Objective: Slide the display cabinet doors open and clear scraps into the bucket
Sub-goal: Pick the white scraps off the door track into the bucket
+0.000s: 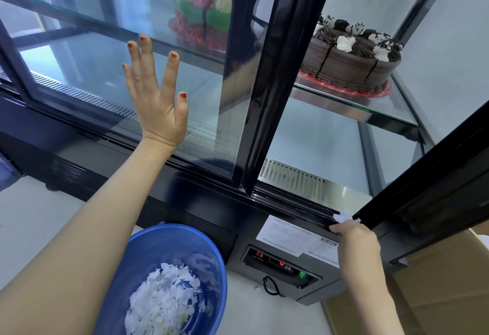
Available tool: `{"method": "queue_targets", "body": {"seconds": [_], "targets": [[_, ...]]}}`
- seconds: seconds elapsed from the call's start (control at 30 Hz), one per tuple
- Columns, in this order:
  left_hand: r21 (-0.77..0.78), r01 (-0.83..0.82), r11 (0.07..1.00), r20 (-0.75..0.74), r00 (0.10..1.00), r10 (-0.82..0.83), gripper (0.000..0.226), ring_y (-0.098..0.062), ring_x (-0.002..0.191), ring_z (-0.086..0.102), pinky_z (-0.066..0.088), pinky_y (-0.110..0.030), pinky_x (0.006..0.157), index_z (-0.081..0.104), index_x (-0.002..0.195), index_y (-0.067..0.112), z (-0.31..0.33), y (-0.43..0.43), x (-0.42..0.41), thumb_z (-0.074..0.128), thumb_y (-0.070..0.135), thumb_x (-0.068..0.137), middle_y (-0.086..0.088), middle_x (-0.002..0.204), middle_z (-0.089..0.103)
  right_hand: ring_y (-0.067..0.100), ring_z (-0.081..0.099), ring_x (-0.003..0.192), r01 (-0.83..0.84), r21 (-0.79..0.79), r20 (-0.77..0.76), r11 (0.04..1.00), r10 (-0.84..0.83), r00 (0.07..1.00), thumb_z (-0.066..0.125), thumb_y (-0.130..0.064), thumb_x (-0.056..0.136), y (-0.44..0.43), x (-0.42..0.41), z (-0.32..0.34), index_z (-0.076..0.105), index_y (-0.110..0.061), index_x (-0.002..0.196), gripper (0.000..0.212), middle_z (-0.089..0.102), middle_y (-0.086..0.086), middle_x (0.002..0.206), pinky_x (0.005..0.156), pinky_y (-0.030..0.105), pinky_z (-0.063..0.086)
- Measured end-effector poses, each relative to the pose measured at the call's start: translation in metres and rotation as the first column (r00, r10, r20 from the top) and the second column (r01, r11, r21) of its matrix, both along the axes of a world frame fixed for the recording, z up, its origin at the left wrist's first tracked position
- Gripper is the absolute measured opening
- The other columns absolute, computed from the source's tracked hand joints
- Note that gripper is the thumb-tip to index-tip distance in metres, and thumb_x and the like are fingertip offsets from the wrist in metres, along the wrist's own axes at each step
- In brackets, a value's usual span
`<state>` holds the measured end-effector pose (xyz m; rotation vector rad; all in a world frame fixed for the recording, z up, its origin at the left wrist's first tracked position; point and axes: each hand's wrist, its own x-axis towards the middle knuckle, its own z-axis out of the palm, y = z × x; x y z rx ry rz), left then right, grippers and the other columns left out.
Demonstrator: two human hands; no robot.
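Note:
My left hand [154, 91] lies flat with fingers spread against the glass of the sliding cabinet door [267, 91], which stands slid to the left so the right half of the cabinet is open. My right hand [353, 234] rests at the bottom door track [293, 203] near the right corner, its fingers closed on white paper scraps [343, 216]. A blue bucket [209, 244] stands on the floor below my left forearm, partly filled with white shredded scraps [164, 300].
A chocolate cake [352, 62] sits on the glass shelf [344, 102] in the open right half. A green and red decorated cake [203, 14] is behind the glass. Below are a control panel [280, 264] and a cardboard box [436, 295] at the right.

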<state>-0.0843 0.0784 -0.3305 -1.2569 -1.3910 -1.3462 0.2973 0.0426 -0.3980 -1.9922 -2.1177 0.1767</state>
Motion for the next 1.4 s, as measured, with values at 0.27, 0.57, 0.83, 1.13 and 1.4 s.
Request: {"method": "queue_targets", "body": {"seconds": [0.27,0.57,0.83,1.13,1.4], "targets": [[0.004,-0.002,1.0,0.004,1.0,0.001,0.049,-0.013,0.143,-0.004,0.006,-0.049,0.115,0.008,0.146,0.041,0.0,0.001,0.001,0.013,0.044,0.097,-0.031,0.143,0.024,0.009,0.063,0.066,-0.176,0.432,-0.341,0.885,0.341,0.876,0.062,0.022,0.062,-0.019,-0.052,0.004,0.074,-0.003,0.07,0.028,0.068,0.002,0.071,0.077,-0.006,0.035],[-0.01,-0.014,1.0,0.0,1.0,0.014,0.049,-0.019,0.142,0.002,0.006,-0.05,0.115,0.007,0.146,0.04,0.0,0.001,0.0,0.013,0.044,0.098,-0.03,0.143,0.024,-0.006,0.061,0.073,-0.548,-0.109,-0.72,0.829,0.314,0.618,0.059,0.014,0.082,-0.058,-0.15,-0.037,0.076,-0.002,0.084,0.023,0.063,-0.015,0.079,0.068,0.007,0.045],[-0.006,-0.01,1.0,0.007,1.0,0.01,0.05,-0.013,0.143,-0.005,0.005,-0.049,0.115,0.007,0.146,0.041,0.0,0.002,0.0,0.013,0.044,0.097,-0.026,0.144,0.021,-0.001,0.06,0.071,-0.566,-0.255,-0.743,0.784,0.216,0.633,0.057,0.003,0.089,-0.062,-0.164,-0.041,0.075,-0.006,0.091,0.02,0.065,-0.008,0.082,0.068,0.008,0.045],[-0.007,-0.011,1.0,0.002,1.0,0.011,0.049,-0.018,0.143,0.0,0.005,-0.048,0.116,0.008,0.146,0.041,0.001,0.002,0.001,0.012,0.045,0.097,-0.028,0.144,0.022,-0.006,0.041,0.12,-0.668,-0.244,-0.734,0.702,0.316,0.601,0.042,0.008,0.096,-0.067,-0.163,-0.028,0.058,-0.007,0.126,0.037,0.053,-0.004,0.129,0.094,-0.001,0.03],[-0.001,-0.002,1.0,0.003,1.0,0.002,0.049,-0.014,0.143,-0.004,0.006,-0.049,0.115,0.008,0.146,0.04,-0.001,0.001,0.001,0.013,0.044,0.097,-0.031,0.143,0.024,0.029,0.061,0.101,-0.208,0.413,-0.295,0.887,0.346,0.891,0.067,0.015,0.074,-0.037,-0.099,0.0,0.072,-0.002,0.103,0.034,0.066,0.014,0.108,0.093,0.025,0.043]]}}
